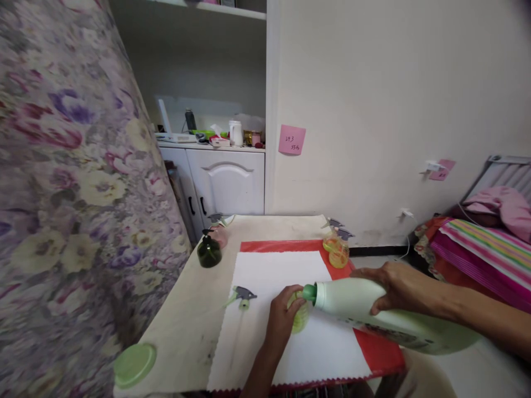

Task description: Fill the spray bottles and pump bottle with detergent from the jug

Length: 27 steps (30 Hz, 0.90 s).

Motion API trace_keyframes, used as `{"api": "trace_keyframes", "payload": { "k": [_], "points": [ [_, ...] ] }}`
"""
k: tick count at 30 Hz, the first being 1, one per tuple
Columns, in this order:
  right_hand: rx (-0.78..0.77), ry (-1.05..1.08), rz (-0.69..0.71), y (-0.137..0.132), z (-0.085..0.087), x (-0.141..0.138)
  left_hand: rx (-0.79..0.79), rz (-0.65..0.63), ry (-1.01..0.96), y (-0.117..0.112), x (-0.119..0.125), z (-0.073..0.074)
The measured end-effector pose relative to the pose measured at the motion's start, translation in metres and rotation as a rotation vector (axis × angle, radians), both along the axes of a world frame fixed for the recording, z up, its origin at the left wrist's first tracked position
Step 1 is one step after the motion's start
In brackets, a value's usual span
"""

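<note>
My right hand (394, 284) is wrapped round a large pale green jug-like bottle (352, 296), tilted nearly flat with its neck to the left. The bottle's darker green spout (309, 292) meets the top of a small yellow-green clear bottle (299, 320). My left hand (286, 309) grips that small bottle near its neck, upright on the white sheet (274, 271). Whether liquid is flowing cannot be made out. Left of my left hand, a grey and green trigger spray head (244, 296) with a thin tube lies on the sheet.
A round green lid (135, 365) lies at the table's front left. A dark green pump bottle (209, 251) and a pink spray bottle (219, 235) stand at back left, yellow spray bottles (339, 254) at back right. A red mat (381, 354) lies under the sheet.
</note>
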State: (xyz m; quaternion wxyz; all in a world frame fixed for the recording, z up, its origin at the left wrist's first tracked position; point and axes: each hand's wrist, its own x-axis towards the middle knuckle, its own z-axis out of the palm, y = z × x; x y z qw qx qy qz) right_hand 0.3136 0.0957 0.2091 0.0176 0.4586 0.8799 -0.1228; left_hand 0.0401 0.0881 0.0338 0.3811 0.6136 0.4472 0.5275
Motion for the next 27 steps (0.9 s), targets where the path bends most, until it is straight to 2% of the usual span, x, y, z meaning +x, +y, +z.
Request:
{"api": "trace_keyframes", "payload": {
  "k": [27],
  "points": [
    [0.024,-0.075,0.067,0.006,0.012,-0.006,-0.028,0.024,0.008,0.000,0.000,0.005]
  ]
}}
